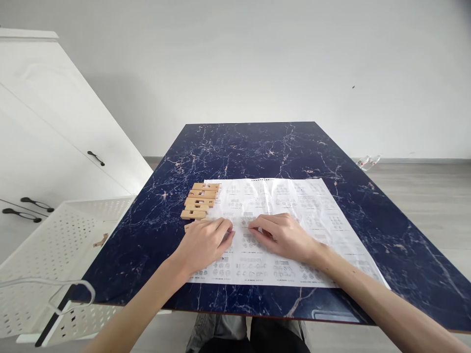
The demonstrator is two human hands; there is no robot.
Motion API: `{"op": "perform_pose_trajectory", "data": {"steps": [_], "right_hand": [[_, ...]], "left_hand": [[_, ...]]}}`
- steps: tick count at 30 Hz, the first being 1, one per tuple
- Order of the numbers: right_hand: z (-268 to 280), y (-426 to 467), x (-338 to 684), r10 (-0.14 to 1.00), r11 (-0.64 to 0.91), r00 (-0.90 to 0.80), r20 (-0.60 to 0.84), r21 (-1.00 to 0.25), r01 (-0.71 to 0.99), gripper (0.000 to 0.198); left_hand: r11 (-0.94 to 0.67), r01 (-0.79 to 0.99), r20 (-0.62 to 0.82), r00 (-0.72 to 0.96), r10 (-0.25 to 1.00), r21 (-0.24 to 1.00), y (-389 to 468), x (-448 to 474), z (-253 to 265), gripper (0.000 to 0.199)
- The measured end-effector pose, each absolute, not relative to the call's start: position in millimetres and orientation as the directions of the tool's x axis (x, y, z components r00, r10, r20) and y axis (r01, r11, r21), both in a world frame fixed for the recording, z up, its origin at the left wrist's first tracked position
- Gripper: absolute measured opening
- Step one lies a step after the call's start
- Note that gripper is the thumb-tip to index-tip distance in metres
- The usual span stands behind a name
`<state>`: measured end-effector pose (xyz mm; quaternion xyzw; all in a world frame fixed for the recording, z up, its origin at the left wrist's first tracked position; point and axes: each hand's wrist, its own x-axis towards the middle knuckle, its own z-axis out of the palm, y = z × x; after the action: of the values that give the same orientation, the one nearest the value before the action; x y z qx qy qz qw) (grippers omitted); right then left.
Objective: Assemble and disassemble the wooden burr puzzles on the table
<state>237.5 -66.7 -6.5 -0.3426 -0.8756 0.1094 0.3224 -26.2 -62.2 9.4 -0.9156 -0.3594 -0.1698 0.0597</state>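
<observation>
A large white sheet of paper (294,206), printed with rows of small grey diagrams and text, lies on the dark blue table. My left hand (206,241) rests on its left part, fingers loosely curled and the thumb apart, with nothing seen in it. To the right, my right hand (283,236) lies on the sheet in a similar loose bend, thumb and index finger apart. Several notched wooden puzzle pieces (199,202), some marked with numbers, sit in a column along the sheet's left edge. The nearest wooden piece (187,227) is partly hidden behind my left hand.
The blue marbled table (250,147) reaches toward a pale wall. At left stand a white cabinet (66,122) with black handles and a white perforated basket (69,225), with a white cable (44,281) near it. A clear object (368,162) is on the floor beyond the right edge.
</observation>
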Motion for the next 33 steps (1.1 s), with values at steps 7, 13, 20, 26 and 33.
{"op": "perform_pose_trajectory", "data": {"steps": [7,13,20,26,33], "right_hand": [[-7,-67,238,0.669,0.742,-0.557,0.492,-0.402,0.536,0.024],[-7,-66,238,0.68,0.733,-0.555,0.479,-0.425,0.531,0.023],[-7,-67,237,0.679,0.734,-0.552,0.484,-0.439,0.517,0.022],[-6,-67,237,0.693,0.721,-0.548,0.469,-0.452,0.525,0.022],[-7,-67,237,0.71,0.703,-0.544,0.447,-0.48,0.524,0.02]], "left_hand": [[-0.749,0.662,0.389,0.683,0.618,0.028,-65,-46,11,0.023],[-0.757,0.652,0.447,0.663,0.6,0.049,-67,-70,13,0.026],[-0.771,0.636,0.47,0.673,0.57,0.024,-65,-86,15,0.033],[-0.822,0.564,0.481,0.701,0.526,0.077,-67,-68,16,0.035],[-0.854,0.487,0.441,0.735,0.515,0.186,-53,-19,19,0.033]]}}
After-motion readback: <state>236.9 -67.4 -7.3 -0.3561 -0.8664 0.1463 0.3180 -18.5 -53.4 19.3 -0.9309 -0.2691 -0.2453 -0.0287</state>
